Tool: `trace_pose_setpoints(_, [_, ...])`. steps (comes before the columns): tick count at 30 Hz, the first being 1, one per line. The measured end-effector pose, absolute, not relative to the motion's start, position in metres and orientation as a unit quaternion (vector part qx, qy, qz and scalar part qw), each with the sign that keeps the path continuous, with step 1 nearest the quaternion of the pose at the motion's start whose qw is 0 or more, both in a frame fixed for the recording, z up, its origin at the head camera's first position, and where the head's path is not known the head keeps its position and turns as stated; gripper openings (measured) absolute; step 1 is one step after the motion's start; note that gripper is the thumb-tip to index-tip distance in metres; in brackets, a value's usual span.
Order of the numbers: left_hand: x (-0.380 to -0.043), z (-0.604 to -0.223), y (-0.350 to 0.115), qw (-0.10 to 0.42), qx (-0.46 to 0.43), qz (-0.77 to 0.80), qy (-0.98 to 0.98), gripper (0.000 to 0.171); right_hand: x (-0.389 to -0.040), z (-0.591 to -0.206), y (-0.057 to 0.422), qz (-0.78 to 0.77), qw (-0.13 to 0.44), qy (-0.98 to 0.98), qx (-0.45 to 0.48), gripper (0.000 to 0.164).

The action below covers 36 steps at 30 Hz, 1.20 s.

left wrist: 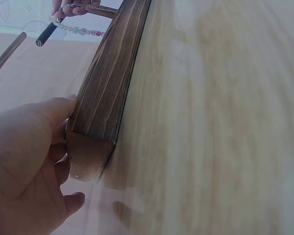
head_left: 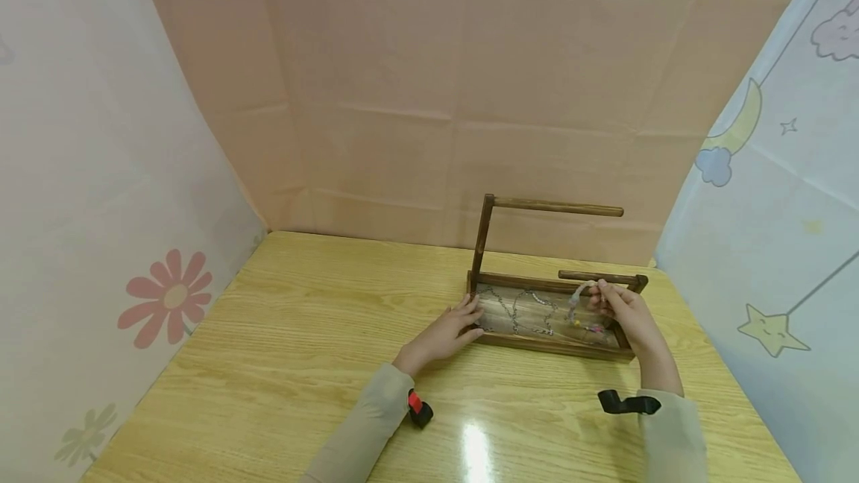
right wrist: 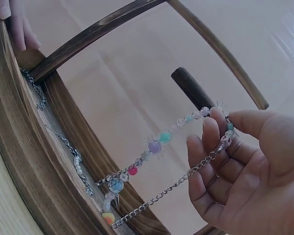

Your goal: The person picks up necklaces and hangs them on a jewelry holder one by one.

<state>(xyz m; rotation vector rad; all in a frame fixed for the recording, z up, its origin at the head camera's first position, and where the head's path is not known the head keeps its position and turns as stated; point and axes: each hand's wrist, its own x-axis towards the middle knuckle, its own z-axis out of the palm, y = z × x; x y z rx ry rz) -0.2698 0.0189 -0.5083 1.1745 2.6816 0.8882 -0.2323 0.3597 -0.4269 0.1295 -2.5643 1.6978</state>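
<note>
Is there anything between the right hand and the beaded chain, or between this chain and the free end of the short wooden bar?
Nothing visible: the right hand pinches the beaded chain directly, and the way to the free end of the short wooden bar looks clear.

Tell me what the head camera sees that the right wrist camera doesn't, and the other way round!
Only the head view shows the big pink flower, the smiling star and the person's sleeves.

Only the right wrist view shows clearly the purple bead and the turquoise bead; from the head they're too tiny to pick out.

Both show the right hand holding a beaded chain, the wooden tray and the left hand touching its end.
</note>
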Motion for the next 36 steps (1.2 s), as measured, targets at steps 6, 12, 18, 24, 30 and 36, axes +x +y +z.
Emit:
trace_pose_setpoints(6, [-0.27, -0.508, 0.019, 0.045, 0.383, 0.292, 0.875, 0.055, -0.234, -0.426, 0.36, 0.556, 0.028, -0.83, 0.04, 0.048])
trace_pose_setpoints(12, [-0.27, -0.509, 0.018, 0.047, 0.383, 0.298, 0.873, 0.054, -0.232, -0.422, 0.357, 0.571, 0.035, -0.818, 0.056, 0.033])
trace_pose_setpoints(18, [-0.271, -0.51, 0.018, 0.05, 0.382, 0.299, 0.873, 0.055, -0.233, -0.419, 0.357, 0.585, 0.042, -0.808, 0.063, 0.032])
trace_pose_setpoints(24, [-0.272, -0.508, 0.018, 0.05, 0.381, 0.304, 0.872, 0.054, -0.234, -0.411, 0.354, 0.606, 0.045, -0.791, 0.067, 0.03])
trace_pose_setpoints(30, [-0.271, -0.506, 0.019, 0.046, 0.377, 0.297, 0.876, 0.054, -0.237, -0.404, 0.349, 0.616, 0.046, -0.783, 0.07, 0.039])
trace_pose_setpoints(36, [-0.27, -0.506, 0.018, 0.049, 0.379, 0.296, 0.875, 0.054, -0.237, -0.399, 0.345, 0.63, 0.047, -0.771, 0.074, 0.035])
